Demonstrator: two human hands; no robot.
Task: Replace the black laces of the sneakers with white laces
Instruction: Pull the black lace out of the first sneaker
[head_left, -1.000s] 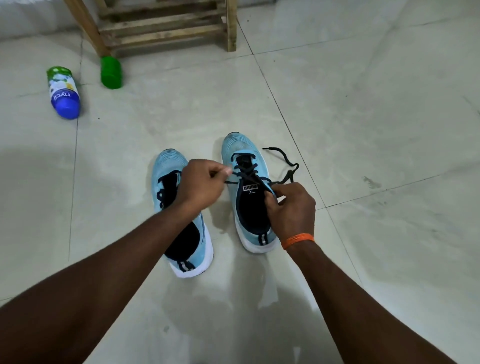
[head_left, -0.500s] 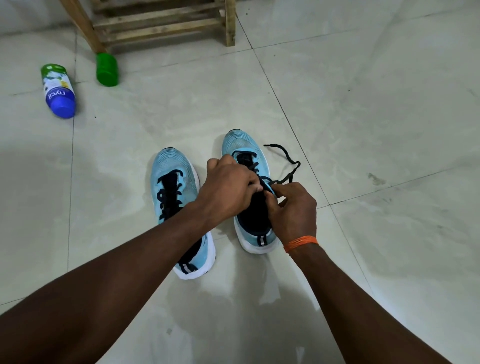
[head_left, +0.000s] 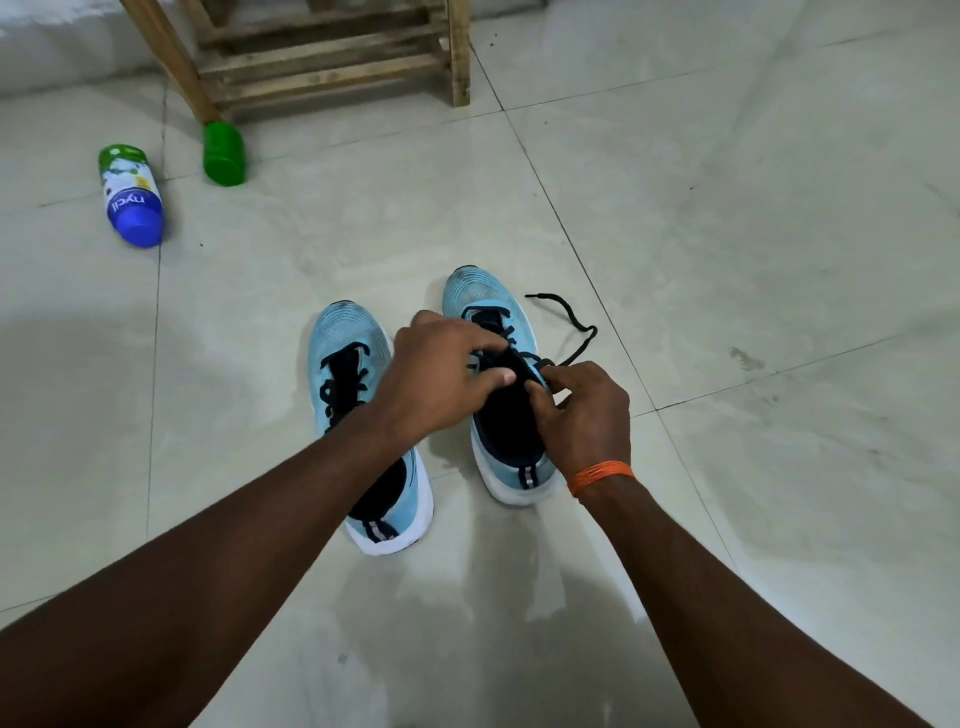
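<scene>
1. Both sneakers sit on the tile floor (head_left: 727, 208) mid-view, toes toward 12, with the right sneaker (head_left: 483, 296) at 3 o'clock of the left sneaker (head_left: 345, 332).
2. The left hand (head_left: 441, 374) reaches across, fingers curled, pinching the black lace (head_left: 545, 298) over the right sneaker's tongue.
3. The right hand (head_left: 587, 415) pinches that sneaker's eyelet edge.
4. The lace's loose end trails off toward 2 o'clock.
5. A bottle (head_left: 130, 197) and a green cap (head_left: 223, 153) lie way off at 10 o'clock.

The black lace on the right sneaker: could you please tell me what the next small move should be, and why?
Probably draw the next crossing out of its eyelets. The left hand pinches the black lace while the right hand grips the right sneaker at its eyelet edge; one end lies loose on the floor, yet crossings remain toward the toe.
</scene>
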